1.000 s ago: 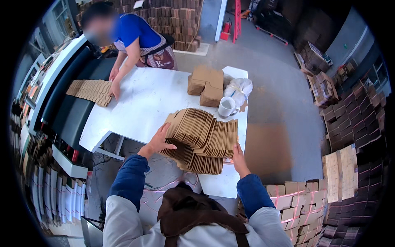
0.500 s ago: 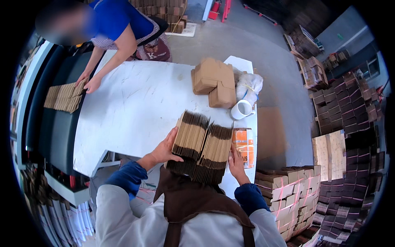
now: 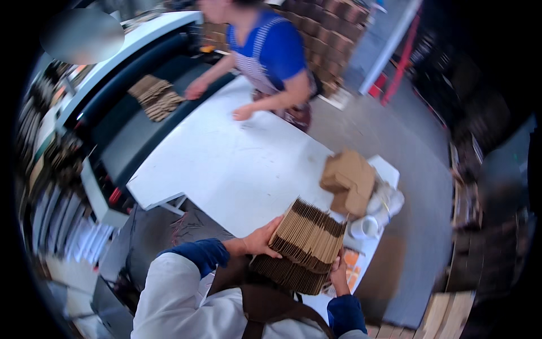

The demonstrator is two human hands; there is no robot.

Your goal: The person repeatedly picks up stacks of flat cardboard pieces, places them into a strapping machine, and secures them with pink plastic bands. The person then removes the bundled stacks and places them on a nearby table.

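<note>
A thick stack of folded brown cardboard pieces (image 3: 309, 234), their edges facing up, is gripped between my two hands at the near edge of the white table. My left hand (image 3: 262, 238) presses on its left side, with the thumb along the near part and the fingers wrapped round the corner. On the right side, my right hand (image 3: 339, 274) holds the stack, its fingers partly hidden. The stack's underside is out of sight. Just right of my right hand lies an orange-and-white packet (image 3: 351, 263), partly covered.
A white table (image 3: 214, 175) spreads ahead. Flat cardboard pieces (image 3: 347, 181), a white mug (image 3: 364, 227) and a clear plastic bag (image 3: 388, 200) stand at its right end. Across it, a co-worker (image 3: 271, 62) stands beside a dark conveyor (image 3: 132, 135) carrying a cardboard bundle (image 3: 155, 97).
My view has swung left. The gap between the stack's two halves has closed between my hands. The co-worker has let go of the bundle on the conveyor and straightened up.
</note>
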